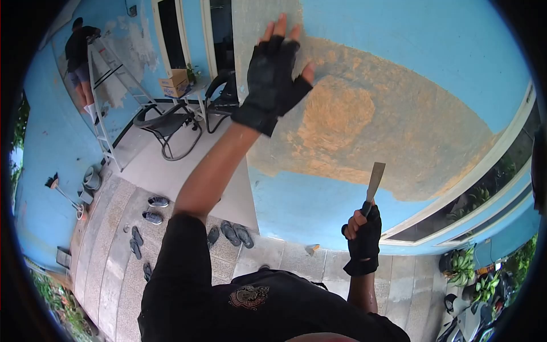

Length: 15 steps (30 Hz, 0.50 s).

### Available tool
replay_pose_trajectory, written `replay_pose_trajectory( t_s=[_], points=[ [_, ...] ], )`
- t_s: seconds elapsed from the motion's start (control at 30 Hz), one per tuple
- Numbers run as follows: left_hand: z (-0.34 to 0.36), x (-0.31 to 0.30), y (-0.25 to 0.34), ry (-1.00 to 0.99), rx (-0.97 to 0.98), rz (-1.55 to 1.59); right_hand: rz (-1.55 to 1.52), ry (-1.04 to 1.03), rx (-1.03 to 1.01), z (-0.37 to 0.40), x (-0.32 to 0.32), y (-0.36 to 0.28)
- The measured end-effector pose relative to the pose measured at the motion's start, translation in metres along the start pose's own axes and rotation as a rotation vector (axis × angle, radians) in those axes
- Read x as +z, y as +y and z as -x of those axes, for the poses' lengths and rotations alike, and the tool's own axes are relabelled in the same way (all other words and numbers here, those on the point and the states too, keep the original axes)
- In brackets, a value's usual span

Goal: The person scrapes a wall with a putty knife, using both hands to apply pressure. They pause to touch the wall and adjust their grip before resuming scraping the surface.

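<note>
My left hand [274, 77], in a black fingerless glove, is raised against the wall with its fingers spread, at the left edge of a large scraped patch [399, 119]. Bare grey and orange-brown plaster shows in that patch, with light blue paint [307, 196] around it. Lower on the right, my right hand [363, 232], gloved the same way, is closed around the handle of a putty knife [375, 181]. Its flat blade points up and overlaps the lower edge of the bare plaster in this view.
A person [80, 57] stands on a stepladder [108, 97] by another peeling wall. Black chairs [165, 122] and a cardboard box [174, 84] are near the doorway. Several shoes and sandals [229, 233] lie on the floor. A window [450, 214] borders the patch; plants [464, 265] stand right.
</note>
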<state>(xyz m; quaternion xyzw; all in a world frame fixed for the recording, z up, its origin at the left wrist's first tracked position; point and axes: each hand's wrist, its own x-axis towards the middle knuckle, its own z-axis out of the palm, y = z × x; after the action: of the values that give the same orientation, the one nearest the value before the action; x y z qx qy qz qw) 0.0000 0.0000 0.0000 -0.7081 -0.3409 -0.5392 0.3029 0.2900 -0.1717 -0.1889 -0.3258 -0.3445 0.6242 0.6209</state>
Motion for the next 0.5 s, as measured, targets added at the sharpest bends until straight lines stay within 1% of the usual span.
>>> replay_pose_trajectory(
  t_s=[0.07, 0.1, 0.17, 0.2, 0.3, 0.33, 0.4, 0.43, 0.5],
  points=[
    [-0.014, 0.003, -0.004, -0.07, -0.023, -0.364, 0.018, 0.029, 0.006, 0.002, 0.0, 0.007],
    [-0.023, 0.015, 0.015, -0.077, -0.016, -0.376, 0.006, 0.022, 0.013, 0.002, -0.015, -0.005],
    [-0.006, 0.021, 0.039, -0.168, 0.031, -0.36, 0.015, 0.042, 0.053, 0.015, -0.034, -0.014],
    [-0.003, 0.023, 0.046, -0.225, 0.036, -0.381, 0.014, 0.029, 0.049, 0.014, -0.043, -0.016],
    [-0.004, 0.017, 0.046, -0.253, 0.075, -0.495, 0.042, 0.028, 0.05, 0.008, -0.066, -0.026],
    [-0.005, 0.017, 0.047, -0.256, 0.074, -0.506, 0.03, 0.04, 0.041, 0.008, -0.07, -0.032],
    [-0.006, 0.019, 0.046, -0.24, -0.007, -0.51, 0.014, 0.059, 0.034, 0.008, -0.081, -0.039],
    [-0.004, 0.022, 0.049, -0.245, -0.012, -0.523, 0.013, 0.049, 0.045, 0.007, -0.084, -0.042],
    [0.001, 0.03, 0.055, -0.148, -0.071, -0.423, 0.026, 0.032, 0.02, 0.004, -0.089, -0.041]
  ],
)
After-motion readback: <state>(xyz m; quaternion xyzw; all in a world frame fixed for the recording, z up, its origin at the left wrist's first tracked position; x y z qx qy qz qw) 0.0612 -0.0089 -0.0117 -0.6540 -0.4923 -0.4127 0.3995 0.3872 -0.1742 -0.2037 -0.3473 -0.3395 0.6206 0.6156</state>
